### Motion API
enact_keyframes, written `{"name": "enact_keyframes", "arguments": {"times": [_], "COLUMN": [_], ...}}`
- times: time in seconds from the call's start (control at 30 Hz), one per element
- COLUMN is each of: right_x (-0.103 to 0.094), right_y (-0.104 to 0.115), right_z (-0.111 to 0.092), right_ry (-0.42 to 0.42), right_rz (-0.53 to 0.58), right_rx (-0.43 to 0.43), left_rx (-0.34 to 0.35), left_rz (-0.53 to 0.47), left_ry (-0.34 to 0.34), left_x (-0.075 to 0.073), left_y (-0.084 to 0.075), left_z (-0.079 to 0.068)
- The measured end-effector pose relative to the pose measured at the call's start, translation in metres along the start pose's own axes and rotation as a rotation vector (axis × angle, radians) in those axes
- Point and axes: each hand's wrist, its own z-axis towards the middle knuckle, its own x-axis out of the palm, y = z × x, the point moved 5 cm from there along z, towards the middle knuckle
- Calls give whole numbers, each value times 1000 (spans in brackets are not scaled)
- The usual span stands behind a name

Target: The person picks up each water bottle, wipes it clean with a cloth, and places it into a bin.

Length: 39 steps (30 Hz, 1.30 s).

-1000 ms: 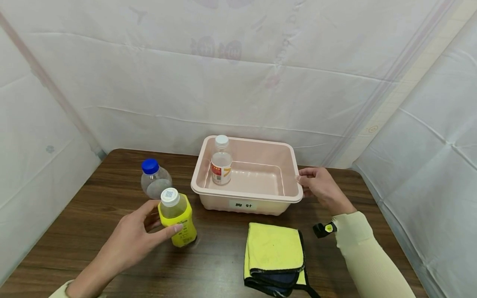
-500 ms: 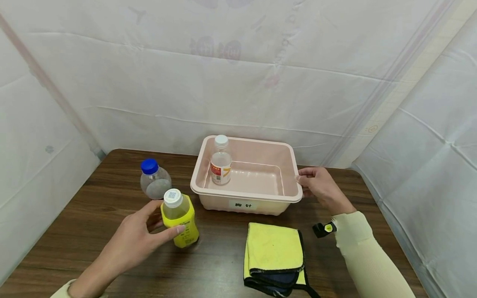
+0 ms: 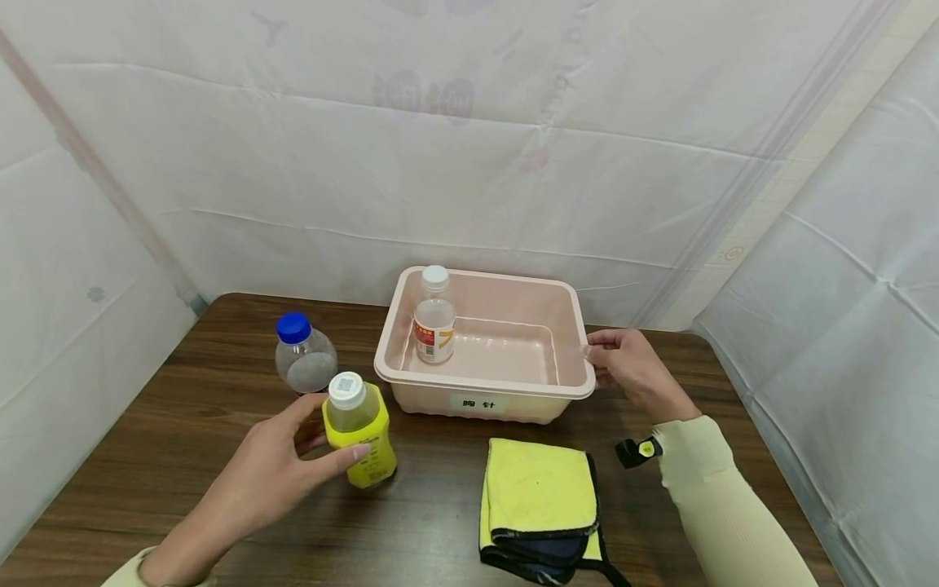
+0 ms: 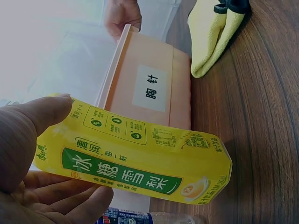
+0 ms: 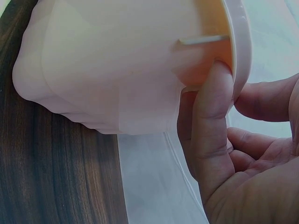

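Observation:
My left hand holds a yellow-wrapped drink bottle with a white cap, thumb across its front and fingers behind. In the left wrist view the yellow bottle shows its printed green label. On the bin's right side, my right hand pinches the rim, thumb on top and fingers under the lip, as the right wrist view shows on the pale pink bin. Inside the bin a clear bottle with a white cap stands upright at the left. Behind the yellow bottle stands a clear blue-capped bottle.
A folded yellow cloth with black edging lies in front of the bin on the dark wood table. White sheeting hangs behind the table and along both sides. A small black device sits at my right wrist.
My left hand has shifted slightly to the right with the yellow bottle. My right hand keeps its grip on the bin's rim, and the bin stays nearly in place.

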Motion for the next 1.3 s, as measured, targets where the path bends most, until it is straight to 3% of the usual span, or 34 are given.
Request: {"name": "enact_keyframes", "arguments": {"times": [0.7,0.93,1.3], "right_x": [-1,1,1], "right_y": [1,2,3], "right_z": [-2,-1,-1], "right_ry": [-16,-8,-11], "right_rz": [-5,-4,-16], "right_rx": [13,5,6], "left_rx": [9,54,69], "left_rz": [-9,-33,-41], "left_ry": [31,22,42], "left_x": [2,4,6], "left_y": [-8,-11,-18], "left_z": [3,3,6]}}
